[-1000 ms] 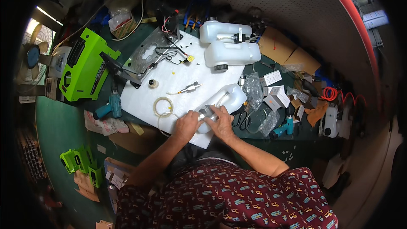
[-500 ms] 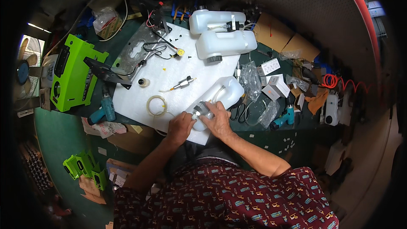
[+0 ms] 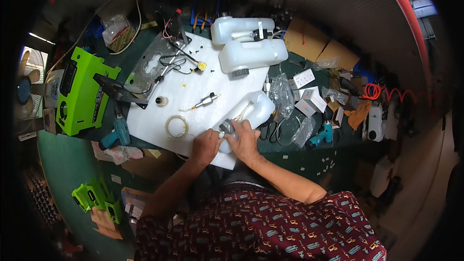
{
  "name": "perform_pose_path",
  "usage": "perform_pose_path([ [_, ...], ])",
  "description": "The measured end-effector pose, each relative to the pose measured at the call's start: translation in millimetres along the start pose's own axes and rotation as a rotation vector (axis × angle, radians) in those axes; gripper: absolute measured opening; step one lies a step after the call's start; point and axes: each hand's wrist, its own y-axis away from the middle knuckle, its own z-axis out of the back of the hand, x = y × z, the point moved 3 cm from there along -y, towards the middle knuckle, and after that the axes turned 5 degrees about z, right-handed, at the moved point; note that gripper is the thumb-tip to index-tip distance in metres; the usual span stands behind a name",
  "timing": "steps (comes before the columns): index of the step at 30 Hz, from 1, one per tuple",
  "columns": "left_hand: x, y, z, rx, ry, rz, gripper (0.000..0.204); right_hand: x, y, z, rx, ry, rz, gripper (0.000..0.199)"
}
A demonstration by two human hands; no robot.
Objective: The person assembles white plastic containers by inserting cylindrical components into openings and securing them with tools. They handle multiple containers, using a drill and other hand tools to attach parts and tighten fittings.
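Observation:
A translucent white plastic tank [image 3: 261, 105] lies at the near edge of a white foam sheet [image 3: 140, 121], its near end between my hands. My left hand [image 3: 206, 146] is closed in a pinch at that end, by a small white piece [image 3: 221, 135]; the fingers mostly hide what they grip. With bent fingers my right hand [image 3: 246, 141] grips the tank beside a dark grey fitting [image 3: 225, 125]. A thin clear tube shows along the tank's recess. Left of my hands lie a coil of clear tubing [image 3: 167, 126], a metal cylindrical pump [image 3: 207, 100] and a small bottle [image 3: 161, 101].
Two more white tanks [image 3: 253, 55] lie at the back. A green panel [image 3: 82, 92] and a teal drill [image 3: 121, 130] are at left. Scissors [image 3: 274, 133], plastic bags [image 3: 282, 94], small white boxes [image 3: 309, 100] and another teal drill [image 3: 320, 136] are on the right. A wiring harness [image 3: 179, 61] lies behind.
The whole view has shifted slightly. My right fingers have curled in closer over the grey fitting, while my left hand keeps its pinch at the tank's near end.

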Motion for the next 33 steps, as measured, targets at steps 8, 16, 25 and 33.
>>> perform_pose_path([
  [8,-1,-3,1,-0.033,0.084,0.067,0.025,-23,11,24,0.014,-0.315,0.137,0.039],
  [16,-9,8,9,-0.029,0.177,0.201,0.026,-40,-49,89,0.069,0.135,0.633,0.026],
  [25,54,51,36,-0.244,0.029,0.538,0.01,-58,-95,65,0.235,0.149,0.817,0.011],
  [33,63,2,47,-0.374,0.199,0.579,0.01,-70,-94,63,0.186,0.027,0.796,0.02],
])
